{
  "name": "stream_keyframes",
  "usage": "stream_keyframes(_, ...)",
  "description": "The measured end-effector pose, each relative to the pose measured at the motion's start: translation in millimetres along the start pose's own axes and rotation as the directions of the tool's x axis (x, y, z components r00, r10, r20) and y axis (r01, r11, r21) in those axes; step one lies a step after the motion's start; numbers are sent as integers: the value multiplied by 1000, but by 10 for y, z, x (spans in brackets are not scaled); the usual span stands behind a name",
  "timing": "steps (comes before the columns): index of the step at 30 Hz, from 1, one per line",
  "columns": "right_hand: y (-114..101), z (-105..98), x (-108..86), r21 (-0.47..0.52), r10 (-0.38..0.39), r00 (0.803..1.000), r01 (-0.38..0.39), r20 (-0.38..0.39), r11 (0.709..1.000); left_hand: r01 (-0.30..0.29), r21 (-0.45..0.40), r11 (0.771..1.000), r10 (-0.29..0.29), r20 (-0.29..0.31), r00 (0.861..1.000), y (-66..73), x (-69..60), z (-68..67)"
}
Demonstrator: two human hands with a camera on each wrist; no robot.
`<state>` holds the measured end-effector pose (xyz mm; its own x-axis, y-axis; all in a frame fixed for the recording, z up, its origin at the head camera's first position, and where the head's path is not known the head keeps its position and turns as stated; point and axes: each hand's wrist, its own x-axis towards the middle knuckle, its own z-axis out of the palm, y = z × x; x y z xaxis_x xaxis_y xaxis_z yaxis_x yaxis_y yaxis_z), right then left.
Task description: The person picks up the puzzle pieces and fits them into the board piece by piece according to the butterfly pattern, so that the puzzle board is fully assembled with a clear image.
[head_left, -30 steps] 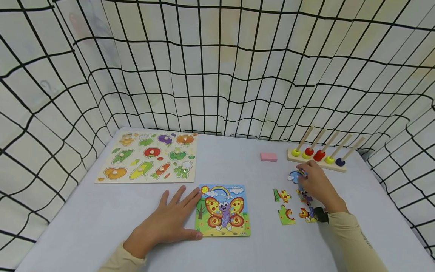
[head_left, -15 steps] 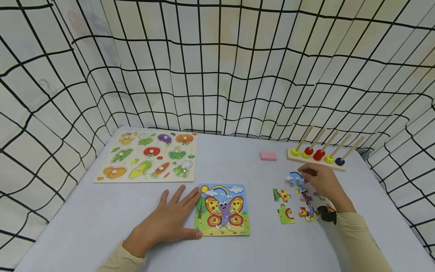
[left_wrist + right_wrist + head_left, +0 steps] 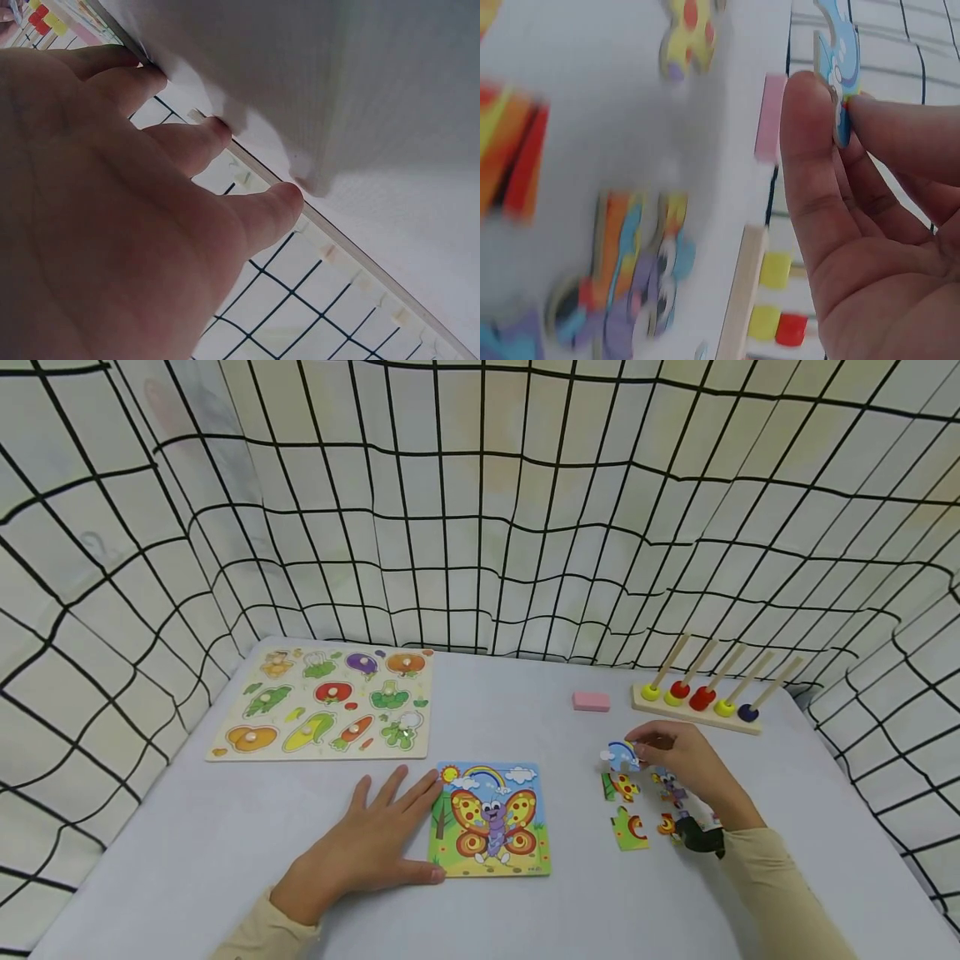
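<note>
One piece [image 3: 621,757], pinched by the right hand [image 3: 693,767], is toward the table's [image 3: 570,914] far right corner, near other pieces [image 3: 627,833]; the outspread left hand [image 3: 367,843] touches the board's [image 3: 491,820] left edge.

We see a flat cream board of colourful knobbed vegetables [image 3: 303,695] at far left, a small pink rectangular block [image 3: 591,702], a five-peg wooden bead rack [image 3: 694,713] and black square-mesh netting [image 3: 481,516] behind.
</note>
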<state>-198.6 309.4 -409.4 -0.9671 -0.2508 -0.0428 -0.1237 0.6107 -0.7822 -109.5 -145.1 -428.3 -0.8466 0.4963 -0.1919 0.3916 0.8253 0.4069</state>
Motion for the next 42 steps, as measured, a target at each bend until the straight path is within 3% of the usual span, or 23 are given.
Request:
stream_keyframes(7,-150,186,86,35,-42,997,39,69,999,2,-8,1000,-2,4,1000,5,-1,-8)
stream_keyframes(17,-397,477,203,34,-54,993,51,102,998,8,2,1000,-8,5,1000,7,0,-10)
stream_keyframes(29,-622,818,311,117,-93,982,74,163,990,12,-3,1000,-12,12,1000,6,0,0)
stream_keyframes(42,-810,1091,384,198,-151,961,106,232,975,7,-5,1000,-7,8,1000,8,1,0)
